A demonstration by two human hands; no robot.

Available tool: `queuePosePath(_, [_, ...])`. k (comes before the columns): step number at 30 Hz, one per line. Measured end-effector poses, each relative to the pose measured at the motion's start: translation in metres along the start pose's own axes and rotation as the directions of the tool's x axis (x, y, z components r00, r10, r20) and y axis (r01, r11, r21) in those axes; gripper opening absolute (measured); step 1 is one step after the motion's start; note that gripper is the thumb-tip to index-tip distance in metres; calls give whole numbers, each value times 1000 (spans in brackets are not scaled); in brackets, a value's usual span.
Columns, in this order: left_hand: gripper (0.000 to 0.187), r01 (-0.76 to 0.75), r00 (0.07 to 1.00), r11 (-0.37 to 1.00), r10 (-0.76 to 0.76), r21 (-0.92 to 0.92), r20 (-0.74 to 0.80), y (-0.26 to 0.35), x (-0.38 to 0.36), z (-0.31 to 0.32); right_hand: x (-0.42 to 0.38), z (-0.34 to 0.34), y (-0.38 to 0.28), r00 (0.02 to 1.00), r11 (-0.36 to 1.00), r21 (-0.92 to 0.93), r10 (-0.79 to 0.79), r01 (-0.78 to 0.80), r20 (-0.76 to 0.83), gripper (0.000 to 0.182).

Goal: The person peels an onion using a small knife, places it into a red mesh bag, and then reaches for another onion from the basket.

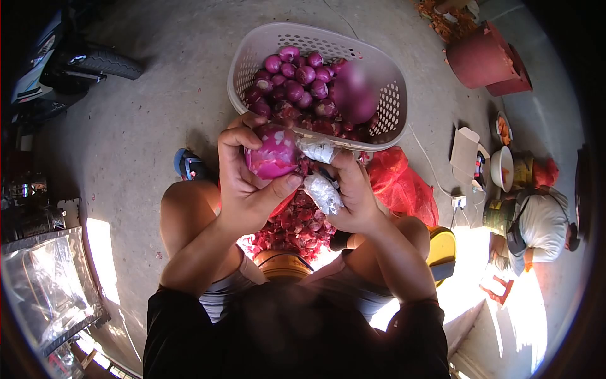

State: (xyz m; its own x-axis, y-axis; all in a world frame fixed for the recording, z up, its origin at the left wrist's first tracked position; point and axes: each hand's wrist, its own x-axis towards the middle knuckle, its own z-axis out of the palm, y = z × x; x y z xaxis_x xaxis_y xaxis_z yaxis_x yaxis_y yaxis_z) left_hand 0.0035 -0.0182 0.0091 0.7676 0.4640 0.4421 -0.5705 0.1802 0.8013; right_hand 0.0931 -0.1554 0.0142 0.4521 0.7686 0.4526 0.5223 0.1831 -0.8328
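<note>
My left hand (243, 170) is wrapped round a large red onion (273, 153), its fingers behind it and the thumb in front. Close against the onion's right side is my right hand (349, 183), with silver wrapping (323, 192) on the thumb and a finger. Those two tips pinch dark red skin (305, 169) at the onion's end. Just beyond my hands stands a pale perforated basket (238, 76) holding several peeled red onions (294, 90). Below my hands, between the legs, lies a heap of red onion skins (302, 227).
A red mesh bag (401, 183) lies right of the basket. Two reddish buckets (483, 60) are at the upper right, and a white bowl (502, 168) and open box (465, 153) at the right. Another person (536, 221) is at the far right. A motorbike wheel (107, 62) is upper left.
</note>
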Motion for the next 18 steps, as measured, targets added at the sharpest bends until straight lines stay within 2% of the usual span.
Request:
queuePosePath(5, [54, -30, 999, 999, 31, -34, 14, -1, 0, -1, -2, 2, -1, 998, 990, 128, 61, -62, 18, 48])
queuePosePath(10, [55, -21, 1000, 1000, 22, -23, 15, 2, -2, -1, 1, -2, 0, 997, 992, 107, 71, -72, 20, 47])
queuePosePath(12, [55, -19, 1000, 999, 19, -42, 9, 3, -2, 1, 2, -2, 2, 997, 984, 163, 76, -69, -34, 47])
queuePosePath(16, [53, -4, 1000, 994, 1, -108, -25, 0, -2, -5, 4, -9, -11, 992, 945, 304, 125, -117, -8, 46])
queuePosePath(18, [52, -17, 999, 997, 14, -78, -38, -1, -2, -9, 1, -10, -13, 972, 930, 283, 229, -233, 48, 48])
